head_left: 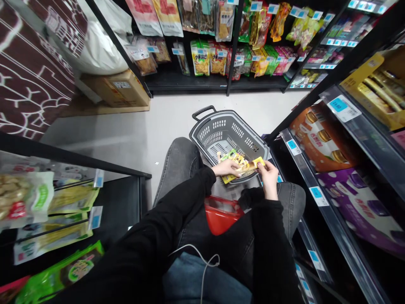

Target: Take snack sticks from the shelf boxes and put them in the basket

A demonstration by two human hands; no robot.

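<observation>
My right hand (269,176) pinches the right end of a small yellow snack packet (252,165) between thumb and fingers. The packet's left end is in the closed fingers of my left hand (226,167). Both hands are over the near edge of a grey shopping basket (251,126) on the floor. Several other yellow and green packets (233,153) are inside the basket, just beyond my left hand and partly hidden by it. Between my legs, a red stool or container (221,214) stands below my forearms.
Shelves with hanging snack bags (209,57) run along the back. At right is a shelf unit with an orange box (322,137) and a purple box (357,202). Bagged snacks (68,196) hang at left. A cardboard box (117,90) stands at the back left.
</observation>
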